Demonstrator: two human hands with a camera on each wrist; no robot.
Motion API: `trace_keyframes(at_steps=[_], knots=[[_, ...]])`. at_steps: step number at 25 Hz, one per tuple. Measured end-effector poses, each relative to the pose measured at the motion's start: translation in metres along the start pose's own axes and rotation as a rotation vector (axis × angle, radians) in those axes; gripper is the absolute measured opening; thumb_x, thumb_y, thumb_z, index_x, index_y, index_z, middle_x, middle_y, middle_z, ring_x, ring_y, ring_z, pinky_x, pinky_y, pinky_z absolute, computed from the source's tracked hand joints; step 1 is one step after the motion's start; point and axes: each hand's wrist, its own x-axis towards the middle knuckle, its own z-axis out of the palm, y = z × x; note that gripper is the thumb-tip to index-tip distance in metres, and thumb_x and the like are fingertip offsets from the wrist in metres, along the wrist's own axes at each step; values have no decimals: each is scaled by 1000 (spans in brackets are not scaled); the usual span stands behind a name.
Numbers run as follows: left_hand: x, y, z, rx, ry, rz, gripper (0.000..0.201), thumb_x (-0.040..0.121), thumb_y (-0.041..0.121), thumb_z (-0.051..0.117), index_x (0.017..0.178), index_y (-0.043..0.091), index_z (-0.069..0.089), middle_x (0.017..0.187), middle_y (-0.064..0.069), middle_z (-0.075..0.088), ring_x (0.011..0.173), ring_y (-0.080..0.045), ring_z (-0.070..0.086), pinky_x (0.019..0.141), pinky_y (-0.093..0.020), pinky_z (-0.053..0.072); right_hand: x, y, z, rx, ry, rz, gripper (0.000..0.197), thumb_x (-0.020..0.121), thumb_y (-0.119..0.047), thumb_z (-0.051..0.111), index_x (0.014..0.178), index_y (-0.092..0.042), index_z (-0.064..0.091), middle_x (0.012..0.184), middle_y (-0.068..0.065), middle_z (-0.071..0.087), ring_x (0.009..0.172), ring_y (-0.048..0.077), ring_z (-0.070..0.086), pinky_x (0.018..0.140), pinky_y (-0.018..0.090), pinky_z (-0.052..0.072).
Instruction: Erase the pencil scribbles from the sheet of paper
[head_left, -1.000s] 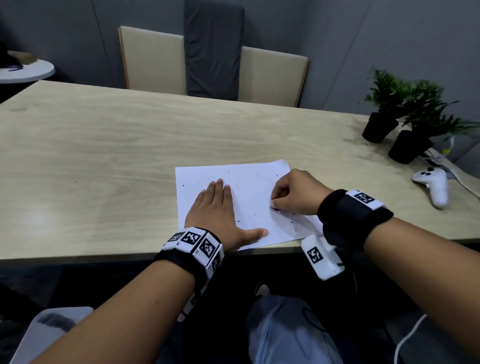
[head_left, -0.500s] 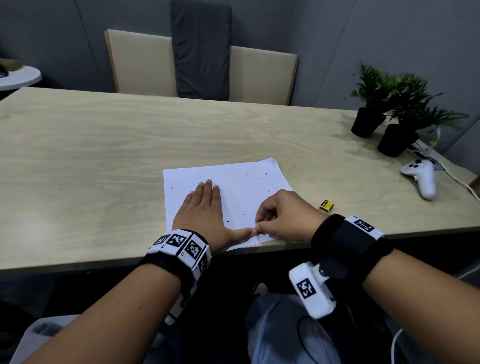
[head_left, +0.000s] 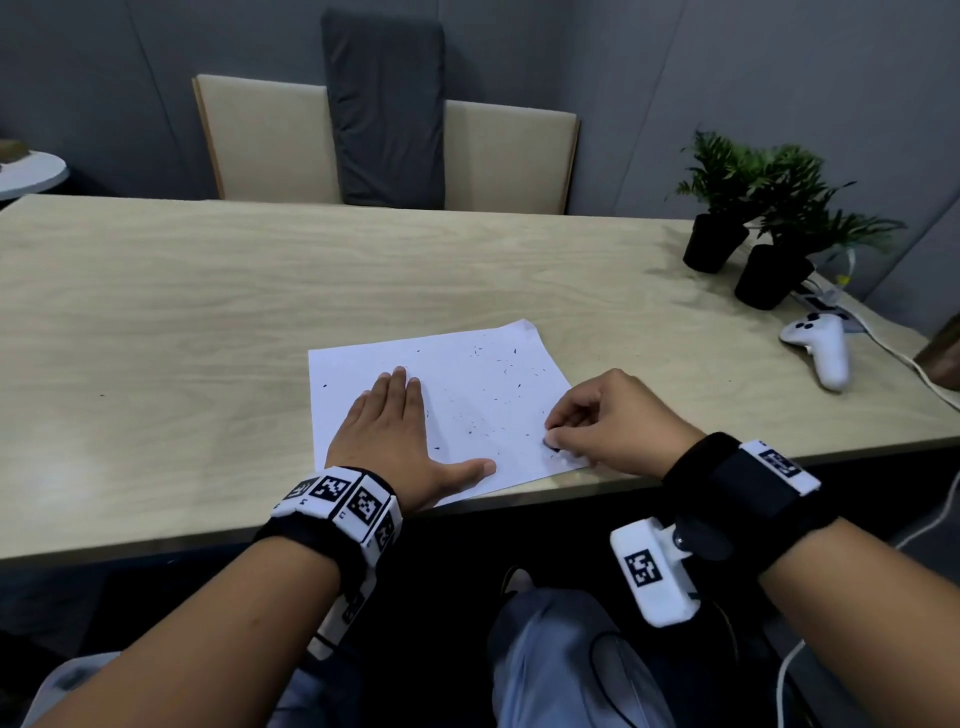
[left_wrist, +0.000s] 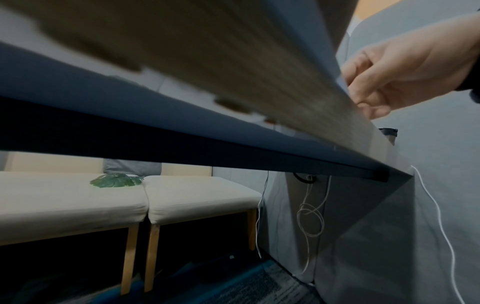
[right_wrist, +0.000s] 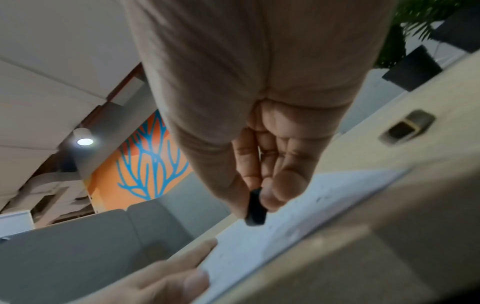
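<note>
- White sheet of paper (head_left: 457, 384) lying flat on the light wooden table (head_left: 208, 312), near corner reaching the table's near edge
- Left hand (head_left: 395, 441) palm down on the sheet's left part, fingers straight and close together pointing far, thumb spread to the right along the sheet's near edge
- Right hand (head_left: 608, 421) at the sheet's near right corner, fingers curled, thumb and fingertips pinching a small dark eraser (right_wrist: 255, 207)
- Eraser tip pressed onto the paper, shown in the right wrist view as a short dark block standing out below the fingertips (right_wrist: 272, 197)
- Small dark crumbs (head_left: 498, 400) scattered over the sheet, densest on its right half, a few near the left edge
- Faint grey marks between the two hands, too pale to make out clearly
- Two potted plants (head_left: 748, 208) in black pots at the far right of the table, side by side
- White controller (head_left: 821, 348) on the table just near of the pots, a white cable running past it
- Beige chairs (head_left: 395, 145) behind the far edge of the table, a grey cushion between their backs
</note>
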Motion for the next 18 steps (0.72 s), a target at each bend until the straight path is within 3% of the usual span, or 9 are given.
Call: trace_keyframes(at_steps=[3,8,11,14,16,18], knots=[[0,1,1,8,-4,-1,132,60,98,24,156,13,-9,163,-1,-18,149,-14,-16,121,-34,-7,-2,8,11,-100,28,-13,5,74,-12,70,71,-14,73,65,-3,71,53,2,61,58,19,49],[1,0,1,16,-2,0,131,62,97,25,156,13,-9,163,0,-18,149,-13,-17,121,-34,-7,3,29,-3,-108,144,73,5,75,-12,70,72,-14,73,67,-1,71,61,13,66,61,22,52],[0,-1,0,25,3,13,128,65,96,25,156,13,-9,163,0,-18,149,-13,-17,121,-33,-9,5,35,-6,-3,283,69,6,75,-8,71,76,-14,73,70,-1,70,63,15,64,64,23,52],[1,-4,0,38,9,33,123,69,94,22,156,13,-8,163,0,-17,149,-12,-16,121,-32,-9,9,45,-16,122,454,98,10,75,-4,71,79,-14,74,72,-3,70,65,13,64,64,17,52],[2,-7,-1,47,7,50,119,70,91,17,157,13,-7,163,1,-17,149,-12,-16,121,-32,-8,14,51,-25,90,523,100,12,76,-2,69,81,-12,74,75,0,70,66,13,63,61,12,49],[4,-12,-3,55,3,64,116,70,89,12,157,14,-6,163,2,-16,149,-12,-15,121,-32,-7,24,60,-34,-14,541,103,14,77,-3,67,84,-12,74,81,3,71,71,15,63,67,17,47]])
